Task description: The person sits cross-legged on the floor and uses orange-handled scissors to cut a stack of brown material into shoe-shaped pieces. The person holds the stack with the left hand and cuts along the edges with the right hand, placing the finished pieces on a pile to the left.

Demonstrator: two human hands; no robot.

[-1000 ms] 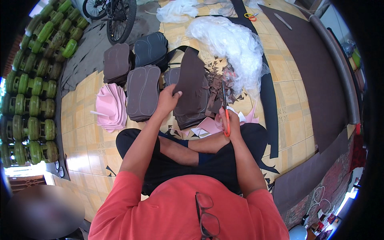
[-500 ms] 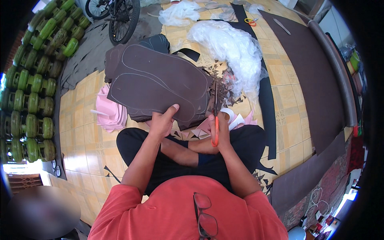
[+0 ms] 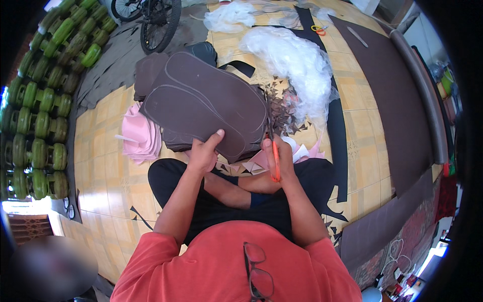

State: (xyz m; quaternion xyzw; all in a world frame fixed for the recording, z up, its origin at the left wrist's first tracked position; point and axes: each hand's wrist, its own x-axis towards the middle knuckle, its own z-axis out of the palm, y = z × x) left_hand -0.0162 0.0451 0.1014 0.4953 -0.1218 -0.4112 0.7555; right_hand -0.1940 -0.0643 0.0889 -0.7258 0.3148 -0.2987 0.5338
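My left hand (image 3: 204, 153) grips the near edge of a large dark brown sheet (image 3: 206, 103) with curved outlines drawn on it, held up over my crossed legs. My right hand (image 3: 279, 161) holds orange-handled scissors (image 3: 274, 151) whose blades run up along the sheet's right edge. Beneath the sheet lie more dark brown cut pieces (image 3: 151, 75).
A stack of pink pieces (image 3: 138, 136) lies on the tiled floor to my left. White plastic film (image 3: 297, 65) and small dark scraps (image 3: 289, 108) sit ahead right. Long dark strips (image 3: 392, 90) cover the floor on the right. Green dumbbells (image 3: 40, 100) line the left; a bicycle wheel (image 3: 161, 20) stands behind.
My left hand has lifted the large brown sheet off the pile and brought it toward me. My right hand has moved the scissors to the sheet's right edge.
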